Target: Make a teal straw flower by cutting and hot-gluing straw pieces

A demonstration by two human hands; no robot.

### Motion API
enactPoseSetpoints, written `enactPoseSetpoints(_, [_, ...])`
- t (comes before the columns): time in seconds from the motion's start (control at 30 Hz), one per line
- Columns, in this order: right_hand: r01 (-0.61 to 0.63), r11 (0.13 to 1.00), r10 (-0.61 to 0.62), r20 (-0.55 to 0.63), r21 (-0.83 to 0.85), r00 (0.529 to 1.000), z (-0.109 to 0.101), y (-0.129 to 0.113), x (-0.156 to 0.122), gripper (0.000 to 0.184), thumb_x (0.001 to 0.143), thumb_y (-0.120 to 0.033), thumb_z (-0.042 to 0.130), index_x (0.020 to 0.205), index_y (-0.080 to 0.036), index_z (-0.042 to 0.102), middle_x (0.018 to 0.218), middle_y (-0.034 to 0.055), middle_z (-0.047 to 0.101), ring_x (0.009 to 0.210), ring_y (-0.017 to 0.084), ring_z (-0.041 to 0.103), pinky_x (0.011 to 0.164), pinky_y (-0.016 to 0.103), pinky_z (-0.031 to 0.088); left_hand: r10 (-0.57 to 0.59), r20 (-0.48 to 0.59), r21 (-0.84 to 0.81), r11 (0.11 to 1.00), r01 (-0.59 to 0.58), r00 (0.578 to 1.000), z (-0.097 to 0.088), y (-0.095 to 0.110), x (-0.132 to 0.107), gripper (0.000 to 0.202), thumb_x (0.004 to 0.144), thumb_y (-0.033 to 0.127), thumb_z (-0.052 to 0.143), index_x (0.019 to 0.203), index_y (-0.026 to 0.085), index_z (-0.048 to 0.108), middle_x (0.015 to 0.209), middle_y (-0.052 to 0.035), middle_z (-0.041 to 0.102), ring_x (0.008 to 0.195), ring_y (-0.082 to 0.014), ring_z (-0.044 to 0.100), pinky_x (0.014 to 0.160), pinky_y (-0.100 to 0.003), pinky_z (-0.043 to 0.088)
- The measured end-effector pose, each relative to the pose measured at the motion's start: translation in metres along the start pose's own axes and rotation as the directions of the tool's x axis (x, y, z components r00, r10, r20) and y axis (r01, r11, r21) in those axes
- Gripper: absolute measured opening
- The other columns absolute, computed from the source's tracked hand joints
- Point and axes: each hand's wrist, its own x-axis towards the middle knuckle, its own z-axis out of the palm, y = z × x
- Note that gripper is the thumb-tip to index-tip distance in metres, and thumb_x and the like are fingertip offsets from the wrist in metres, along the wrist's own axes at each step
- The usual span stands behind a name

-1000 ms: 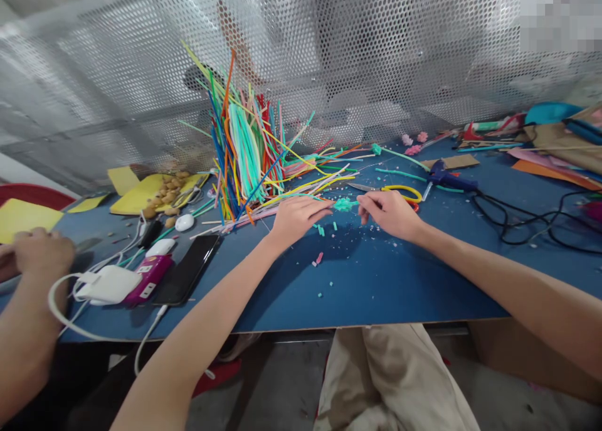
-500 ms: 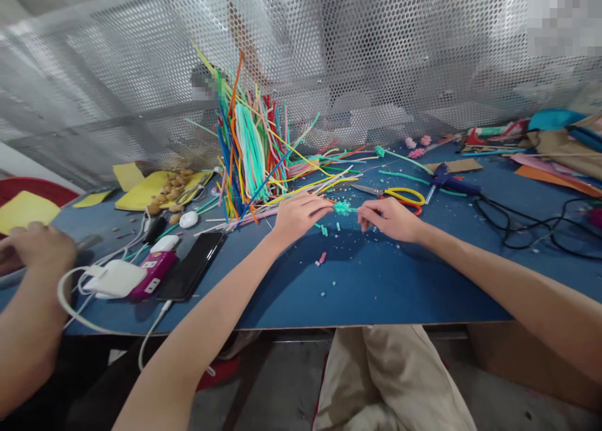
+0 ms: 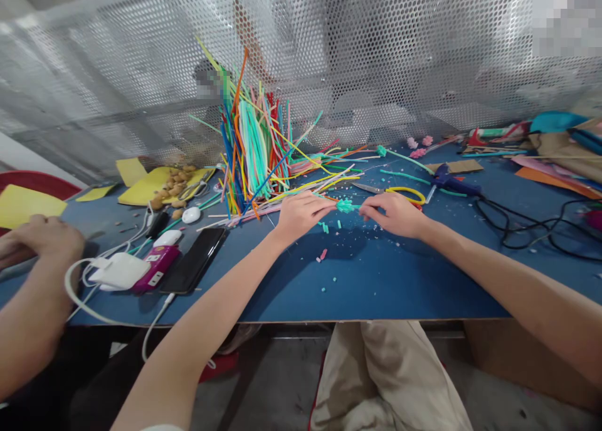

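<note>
Between my hands is a small turquoise pipe-cleaner flower, a fuzzy cluster on a turquoise stem. My left hand pinches it from the left side with closed fingers. On the right, my right hand has its fingers closed on the stem end. Scissors with yellow and red handles lie just behind my right hand, partly covered by it. Turquoise clippings and a pink scrap are scattered on the blue table below my hands.
A bundle of coloured pipe cleaners stands behind my left hand. To the right lies a glue gun with a black cord. A phone and a white charger sit left. Another person's hand is at the far left.
The view has shifted slightly. Both my hands keep hold of the turquoise flower, and the right fingers have shifted a little along its stem. The other person's hand has moved slightly.
</note>
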Motion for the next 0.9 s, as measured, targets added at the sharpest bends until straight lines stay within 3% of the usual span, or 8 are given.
enactPoseSetpoints(0.23, [-0.010,0.994,-0.002,-0.120,-0.104,0.993,0.001,0.008,-0.002,0.030,0.097,-0.045,0.052,0.105,-0.026,0.073,0.087,0.0019,0.075,0.076,0.017,0.066,0.072,0.032,0.047,-0.040,0.028,-0.010,0.999,0.041,0.999,-0.001,0.003,0.001,0.023,0.099,0.042,0.060,0.100,0.027,0.079,0.094,0.0007,0.080,0.088,-0.0125,0.075,0.084,-0.028,0.054])
enactPoseSetpoints(0.47, [-0.009,0.990,-0.019,-0.189,-0.141,0.982,-0.001,0.008,-0.002,0.029,0.099,-0.044,0.051,0.100,-0.028,0.075,0.102,0.0006,0.078,0.094,0.019,0.071,0.083,0.033,0.050,-0.064,0.067,-0.028,0.997,0.066,0.996,-0.001,0.002,0.003,0.028,0.101,0.041,0.056,0.099,0.026,0.079,0.098,-0.0008,0.080,0.091,-0.0141,0.075,0.087,-0.029,0.056])
enactPoseSetpoints(0.7, [-0.075,0.987,0.047,-0.190,-0.145,0.981,-0.011,0.026,-0.003,0.031,0.100,-0.036,0.046,0.102,-0.025,0.075,0.094,0.0022,0.078,0.092,0.020,0.072,0.083,0.035,0.051,-0.088,-0.001,-0.012,0.996,0.088,0.996,-0.001,-0.011,-0.001,0.024,0.100,0.039,0.059,0.099,0.025,0.079,0.096,-0.0003,0.080,0.090,-0.0141,0.075,0.084,-0.028,0.055])
enactPoseSetpoints(0.9, [-0.102,0.973,0.049,-0.250,-0.207,0.967,-0.018,0.044,-0.004,0.031,0.099,-0.039,0.049,0.098,-0.024,0.076,0.100,0.0044,0.078,0.090,0.021,0.072,0.081,0.036,0.052,-0.127,-0.036,0.021,0.992,0.127,0.991,-0.003,-0.019,-0.004,0.023,0.098,0.039,0.062,0.099,0.025,0.079,0.095,-0.0007,0.080,0.083,-0.0142,0.073,0.078,-0.027,0.052])
